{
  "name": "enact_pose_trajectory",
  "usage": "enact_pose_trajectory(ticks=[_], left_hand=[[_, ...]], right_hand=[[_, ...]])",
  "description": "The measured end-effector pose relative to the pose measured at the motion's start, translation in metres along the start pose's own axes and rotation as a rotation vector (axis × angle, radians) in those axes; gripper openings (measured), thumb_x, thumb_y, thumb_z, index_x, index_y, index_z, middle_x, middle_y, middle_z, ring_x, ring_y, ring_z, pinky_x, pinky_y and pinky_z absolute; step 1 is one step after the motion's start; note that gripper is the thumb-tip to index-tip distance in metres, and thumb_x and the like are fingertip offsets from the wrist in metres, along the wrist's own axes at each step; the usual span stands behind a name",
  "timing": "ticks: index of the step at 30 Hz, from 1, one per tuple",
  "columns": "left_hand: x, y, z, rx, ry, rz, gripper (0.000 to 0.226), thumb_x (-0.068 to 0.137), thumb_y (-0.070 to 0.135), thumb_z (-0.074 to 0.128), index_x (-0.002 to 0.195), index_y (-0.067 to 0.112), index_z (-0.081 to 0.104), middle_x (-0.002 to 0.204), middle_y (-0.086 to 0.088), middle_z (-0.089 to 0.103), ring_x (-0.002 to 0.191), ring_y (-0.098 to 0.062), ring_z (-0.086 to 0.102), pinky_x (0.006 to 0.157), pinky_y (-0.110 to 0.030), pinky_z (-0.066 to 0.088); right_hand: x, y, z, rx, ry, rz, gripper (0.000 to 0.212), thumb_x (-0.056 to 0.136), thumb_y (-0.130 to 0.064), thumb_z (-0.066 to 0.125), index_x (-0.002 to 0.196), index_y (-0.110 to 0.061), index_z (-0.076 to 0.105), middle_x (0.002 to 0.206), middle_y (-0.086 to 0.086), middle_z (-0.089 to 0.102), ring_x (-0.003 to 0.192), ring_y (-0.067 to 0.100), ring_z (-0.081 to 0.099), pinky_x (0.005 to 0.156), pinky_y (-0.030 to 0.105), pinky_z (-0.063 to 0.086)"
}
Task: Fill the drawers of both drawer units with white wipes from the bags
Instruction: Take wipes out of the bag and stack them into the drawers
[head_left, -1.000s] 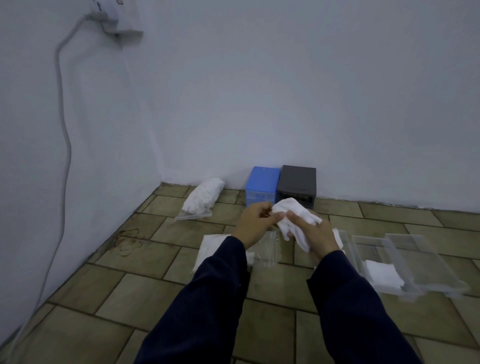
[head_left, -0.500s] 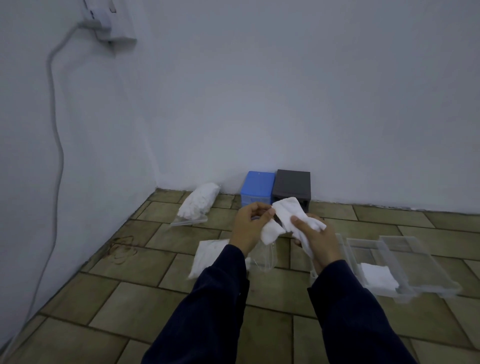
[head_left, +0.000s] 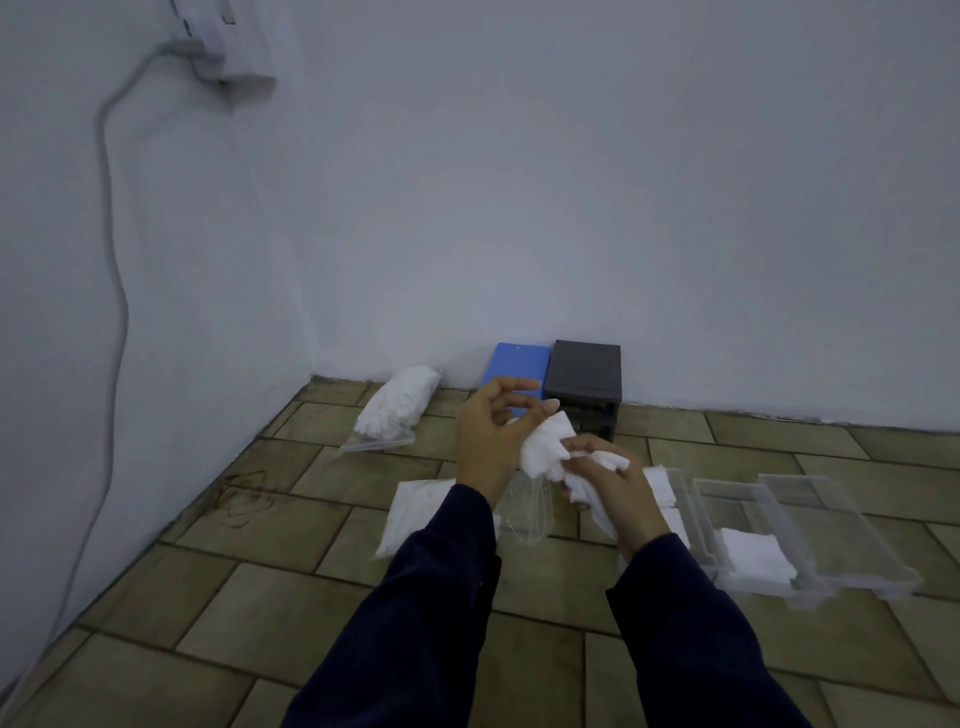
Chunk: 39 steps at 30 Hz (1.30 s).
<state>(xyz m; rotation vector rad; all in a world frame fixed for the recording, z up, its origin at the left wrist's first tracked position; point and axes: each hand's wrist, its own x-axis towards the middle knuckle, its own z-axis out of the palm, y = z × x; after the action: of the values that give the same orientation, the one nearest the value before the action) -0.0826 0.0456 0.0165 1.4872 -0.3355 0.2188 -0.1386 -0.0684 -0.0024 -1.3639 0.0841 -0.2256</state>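
My right hand (head_left: 615, 486) grips a bunch of crumpled white wipes (head_left: 545, 451) above the tiled floor. My left hand (head_left: 491, 441) is just left of the bunch, thumb tip touching it, fingers loosely curved around nothing. A blue drawer unit (head_left: 519, 364) and a dark grey drawer unit (head_left: 587, 376) stand side by side against the back wall. A full bag of wipes (head_left: 397, 408) lies at the left by the corner. A second, opened bag (head_left: 415, 512) with clear plastic lies below my hands. Clear drawers (head_left: 810, 525) lie on the floor at the right, one holding a folded wipe (head_left: 753, 558).
White walls meet in a corner at the back left. A grey cable (head_left: 111, 270) hangs from a wall socket (head_left: 218, 47) down the left wall. A dark scribble mark (head_left: 244, 493) stains the tiles at the left.
My left hand has let go of the wipes and opened, and the bunch now sits lower in my right hand. The view has tilted slightly upward.
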Motion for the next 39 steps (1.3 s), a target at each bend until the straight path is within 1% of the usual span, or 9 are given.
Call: enact_pose_trajectory(ticks=[5, 9, 14, 18, 22, 27, 30, 36, 39], left_hand=[[-0.003, 0.002, 0.002, 0.036, -0.032, 0.049, 0.018, 0.075, 0.01, 0.076, 0.084, 0.018, 0.063, 0.078, 0.01, 0.066, 0.069, 0.003, 0.06, 0.06, -0.012, 0.046], [-0.007, -0.001, 0.004, -0.003, -0.038, 0.024, 0.02, 0.079, 0.015, 0.073, 0.095, 0.019, 0.062, 0.091, 0.009, 0.068, 0.082, 0.003, 0.062, 0.068, -0.012, 0.046], [-0.016, -0.009, 0.007, -0.117, 0.014, -0.264, 0.033, 0.091, 0.031, 0.057, 0.121, 0.017, 0.05, 0.123, -0.003, 0.055, 0.106, -0.015, 0.055, 0.085, -0.027, 0.05], [-0.019, -0.006, 0.011, -0.244, -0.097, -0.419, 0.029, 0.096, 0.03, 0.047, 0.112, 0.009, 0.06, 0.104, -0.007, 0.066, 0.085, -0.013, 0.063, 0.062, -0.02, 0.055], [-0.017, -0.01, 0.009, -0.269, -0.137, -0.395, 0.014, 0.094, 0.014, 0.053, 0.093, 0.01, 0.065, 0.096, -0.013, 0.067, 0.086, -0.022, 0.063, 0.072, -0.029, 0.056], [-0.016, -0.009, 0.004, -0.313, -0.158, -0.379, 0.019, 0.095, 0.019, 0.051, 0.095, 0.01, 0.067, 0.091, -0.007, 0.07, 0.08, -0.016, 0.066, 0.065, -0.024, 0.056], [-0.017, -0.01, 0.002, -0.328, -0.195, -0.367, 0.019, 0.096, 0.019, 0.049, 0.098, 0.014, 0.067, 0.093, -0.002, 0.071, 0.084, -0.014, 0.067, 0.075, -0.026, 0.057], [-0.02, -0.011, 0.0, -0.29, -0.263, -0.339, 0.018, 0.093, 0.007, 0.052, 0.107, 0.009, 0.064, 0.089, 0.006, 0.071, 0.081, -0.004, 0.067, 0.072, -0.017, 0.053], [-0.021, -0.012, 0.001, -0.24, -0.295, -0.294, 0.016, 0.09, 0.006, 0.057, 0.102, 0.013, 0.064, 0.086, 0.009, 0.073, 0.081, -0.004, 0.068, 0.072, -0.018, 0.053]], right_hand=[[-0.005, -0.012, 0.007, 0.157, -0.028, 0.069, 0.028, 0.083, -0.025, 0.06, 0.063, -0.007, 0.058, 0.049, -0.002, 0.058, 0.042, 0.006, 0.053, 0.039, 0.016, 0.041], [-0.008, -0.008, 0.005, 0.048, -0.035, -0.032, 0.023, 0.087, -0.001, 0.058, 0.064, -0.004, 0.056, 0.055, -0.003, 0.058, 0.048, 0.004, 0.054, 0.042, 0.015, 0.041], [-0.005, -0.005, 0.001, 0.067, 0.065, -0.075, 0.017, 0.089, -0.006, 0.056, 0.073, -0.009, 0.059, 0.071, 0.001, 0.061, 0.058, 0.002, 0.058, 0.048, 0.016, 0.045], [-0.006, -0.001, 0.003, 0.023, 0.055, -0.094, 0.012, 0.089, -0.008, 0.056, 0.079, -0.007, 0.061, 0.076, 0.003, 0.062, 0.061, 0.002, 0.06, 0.049, 0.015, 0.046], [-0.006, 0.002, 0.005, 0.011, 0.035, -0.088, 0.009, 0.089, -0.006, 0.055, 0.085, -0.004, 0.063, 0.08, 0.007, 0.064, 0.062, 0.001, 0.062, 0.052, 0.015, 0.048], [-0.004, 0.001, 0.004, 0.015, 0.05, -0.064, 0.012, 0.09, -0.008, 0.055, 0.08, -0.006, 0.061, 0.079, 0.008, 0.063, 0.065, 0.008, 0.061, 0.05, 0.017, 0.048], [-0.004, -0.002, 0.005, 0.149, 0.057, -0.005, 0.018, 0.093, -0.005, 0.048, 0.076, -0.008, 0.053, 0.082, 0.009, 0.061, 0.067, 0.01, 0.061, 0.049, 0.017, 0.048], [-0.003, -0.001, 0.001, 0.221, 0.037, 0.028, 0.018, 0.096, -0.007, 0.041, 0.102, -0.004, 0.057, 0.088, 0.007, 0.063, 0.072, 0.011, 0.064, 0.051, 0.018, 0.05], [-0.004, 0.001, 0.001, 0.227, 0.009, 0.021, 0.02, 0.097, -0.005, 0.039, 0.096, -0.011, 0.058, 0.085, 0.004, 0.064, 0.064, 0.004, 0.066, 0.05, 0.017, 0.05]])
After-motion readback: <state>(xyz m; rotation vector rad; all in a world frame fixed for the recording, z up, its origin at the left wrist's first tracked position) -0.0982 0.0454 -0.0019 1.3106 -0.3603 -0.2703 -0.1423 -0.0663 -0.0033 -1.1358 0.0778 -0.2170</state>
